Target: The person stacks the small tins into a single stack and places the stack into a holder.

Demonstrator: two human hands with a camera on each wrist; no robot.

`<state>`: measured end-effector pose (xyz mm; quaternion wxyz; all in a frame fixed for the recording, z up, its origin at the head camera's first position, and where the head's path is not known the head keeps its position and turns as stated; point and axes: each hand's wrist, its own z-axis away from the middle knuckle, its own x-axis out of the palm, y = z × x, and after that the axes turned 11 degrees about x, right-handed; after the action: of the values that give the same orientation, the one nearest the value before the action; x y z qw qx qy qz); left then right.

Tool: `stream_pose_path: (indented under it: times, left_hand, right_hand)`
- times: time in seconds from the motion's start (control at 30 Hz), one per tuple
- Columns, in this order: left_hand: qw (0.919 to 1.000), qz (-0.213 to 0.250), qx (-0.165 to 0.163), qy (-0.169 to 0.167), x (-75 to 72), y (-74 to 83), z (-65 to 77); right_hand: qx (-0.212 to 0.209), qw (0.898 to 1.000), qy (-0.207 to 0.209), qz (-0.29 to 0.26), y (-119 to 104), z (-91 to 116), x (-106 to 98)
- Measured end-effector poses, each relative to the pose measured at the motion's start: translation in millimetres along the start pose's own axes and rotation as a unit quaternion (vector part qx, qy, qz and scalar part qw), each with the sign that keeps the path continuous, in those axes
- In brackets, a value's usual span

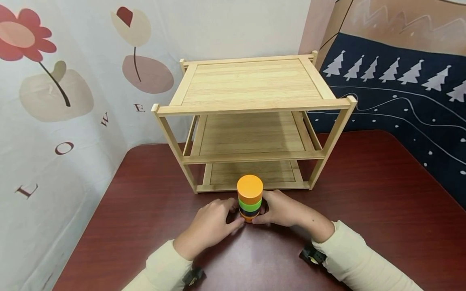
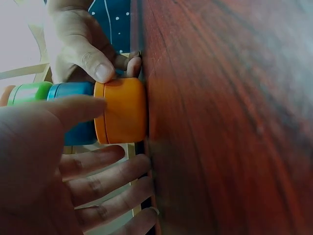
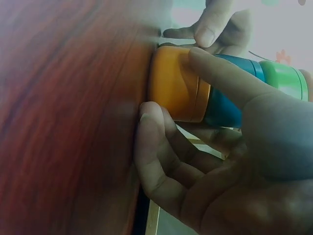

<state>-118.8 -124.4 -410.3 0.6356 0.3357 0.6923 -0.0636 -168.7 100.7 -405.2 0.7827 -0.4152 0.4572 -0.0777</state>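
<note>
At lower centre, the right hand point(image 1: 284, 209) grips the bottom orange jar point(image 2: 124, 112), left hand point(image 1: 211, 223) spread loosely; uneven pushing could topple the stack point(image 1: 249, 198).

Lettering, head view, directions from its centre: four separate serif capitals, dark red-brown, on the white wall covering point(image 1: 109, 169) printed with flowers.

1. Capital "L" point(image 1: 24, 191): just below 9 o'clock, outermost of the four; set tilted.
2. Capital "O" point(image 1: 56, 149): at 9 o'clock, beyond the first toward 1 o'clock.
3. Capital "W" point(image 1: 104, 119): slightly past 9 o'clock; set tilted.
4. Capital "E" point(image 1: 139, 108): between 9 and 10 o'clock, innermost, beneath a printed tulip point(image 1: 135, 30).

Sequence as legible, outermost to innermost: L, O, W, E.
</note>
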Motion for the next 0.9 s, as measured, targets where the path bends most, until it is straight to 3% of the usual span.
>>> stream_pose_path:
  times: [0.23,0.4,0.47,0.57,0.67,0.77,0.9]
  left_hand:
    - [0.9982,0.045,-0.038,-0.011,-5.7,3.8,1.5]
    - [0.9960,0.072,-0.047,0.022,-16.0,8.7,2.4]
    - [0.9949,0.085,-0.032,0.044,-19.2,10.0,2.7]
    - [0.9899,0.101,0.021,0.096,-21.2,10.9,2.8]
    - [0.9766,0.111,0.085,0.163,-21.3,11.2,2.1]
    - [0.9605,0.116,0.128,0.218,-20.5,10.5,1.1]
    - [0.9489,0.113,0.157,0.250,-20.1,11.0,0.8]
  right_hand:
    - [-0.011,1.000,0.003,-0.004,1,0,1]
    - [-0.018,1.000,0.007,-0.001,2,0,1]
    - [-0.018,1.000,0.006,-0.002,2,0,1]
    - [-0.016,1.000,0.007,-0.003,3,0,1]
    - [-0.015,1.000,0.013,0.005,2,0,1]
    - [-0.019,0.999,0.026,0.022,2,0,1]
    - [-0.025,0.998,0.041,0.039,1,-1,1]
